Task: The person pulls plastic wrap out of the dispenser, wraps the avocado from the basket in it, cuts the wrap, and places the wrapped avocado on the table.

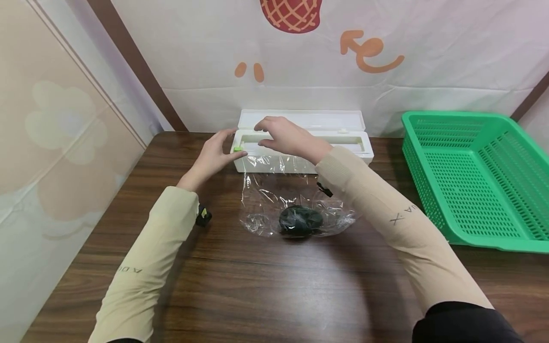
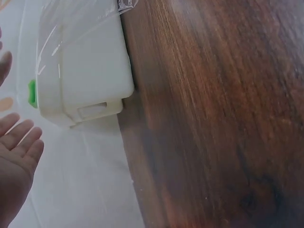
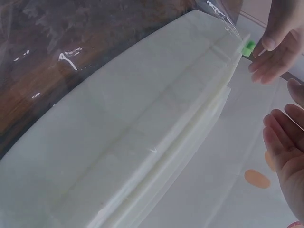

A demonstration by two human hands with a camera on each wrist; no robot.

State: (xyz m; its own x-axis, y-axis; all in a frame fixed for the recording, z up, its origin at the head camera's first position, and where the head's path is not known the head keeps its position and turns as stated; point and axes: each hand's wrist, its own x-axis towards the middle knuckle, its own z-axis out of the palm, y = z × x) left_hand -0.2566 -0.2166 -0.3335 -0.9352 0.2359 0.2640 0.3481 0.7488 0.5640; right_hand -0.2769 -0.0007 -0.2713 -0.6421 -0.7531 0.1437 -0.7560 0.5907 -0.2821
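A white cling film dispenser (image 1: 279, 165) lies at the back of the table with its lid (image 1: 304, 119) raised. From it a clear sheet of film (image 1: 266, 193) comes forward, lying over a dark rounded object (image 1: 301, 220). My left hand (image 1: 214, 153) is at the dispenser's left end, thumb and fingers spread on either side of the small green slide cutter (image 2: 32, 93). Above the dispenser's middle is my right hand (image 1: 286, 138), its fingers loosely bent with nothing between them. The right wrist view has both hands beyond the dispenser's end, the right hand (image 3: 289, 152) nearer.
A green plastic basket (image 1: 437, 190) stands on the right of the wooden table (image 1: 274, 286). Behind the dispenser hangs a printed cloth (image 1: 206, 57), and another pale cloth (image 1: 60, 166) runs down the left side.
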